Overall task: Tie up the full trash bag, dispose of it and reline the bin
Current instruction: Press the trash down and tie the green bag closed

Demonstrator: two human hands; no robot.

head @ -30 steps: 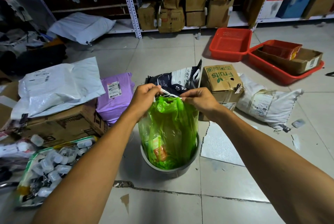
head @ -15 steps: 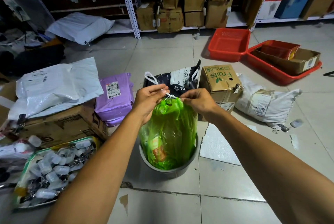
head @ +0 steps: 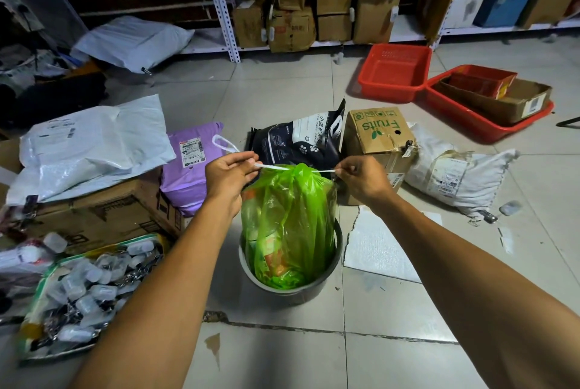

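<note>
Trash bag [head: 287, 216] in bin [head: 332, 282], fruit box [head: 378, 134] behind-right

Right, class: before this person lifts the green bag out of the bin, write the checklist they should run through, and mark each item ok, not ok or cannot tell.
1. Left hand grips the white drawstring: ok.
2. Right hand grips its other end: ok.
3. Green bag mouth gathered shut: ok.
4. Drawstring knotted: cannot tell.
5. Bag out of the bin: not ok, it sits inside.
6. New liner ready nearby: cannot tell.
</note>
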